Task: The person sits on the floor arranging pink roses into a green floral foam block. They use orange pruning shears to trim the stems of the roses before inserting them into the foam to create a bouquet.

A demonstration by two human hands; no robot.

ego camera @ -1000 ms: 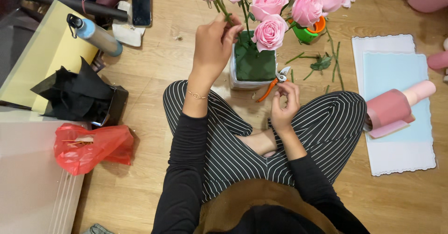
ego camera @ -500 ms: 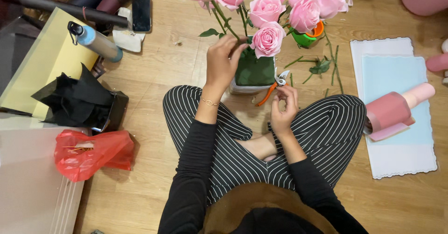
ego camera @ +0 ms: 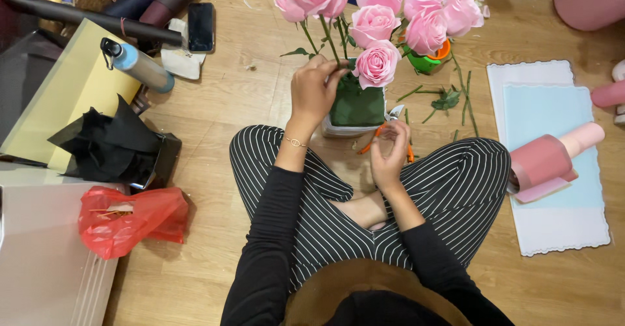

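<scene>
**Pink roses, one stem pinched over a green foam block**

Pink roses (ego camera: pixel 376 64) stand in a dark green foam block (ego camera: pixel 357 103) set in a pale tray on the wooden floor (ego camera: pixel 221 105), straight ahead of our crossed legs. Our left hand (ego camera: pixel 314 92) is closed in a pinch on one rose stem (ego camera: pixel 331 40) right at the block's near-left top edge; the stem runs almost upright, leaning a little away from us, its large bloom above the hand. Our right hand (ego camera: pixel 389 150) rests lower, just in front of the block's right corner, fingers curled around orange-handled snips (ego camera: pixel 384 134) (we cannot tell whether the blades are open). The left hand is the nearer one to the stem; the right sits just beside the tray.

Open floor lies left of the block. To the right, cut green stems (ego camera: pixel 449 98) are scattered near a green pot (ego camera: pixel 426 60), and farther right lie pale paper sheets (ego camera: pixel 553 163) with a pink roll (ego camera: pixel 547 162). A red plastic bag (ego camera: pixel 130 218) sits well apart on the left.
</scene>
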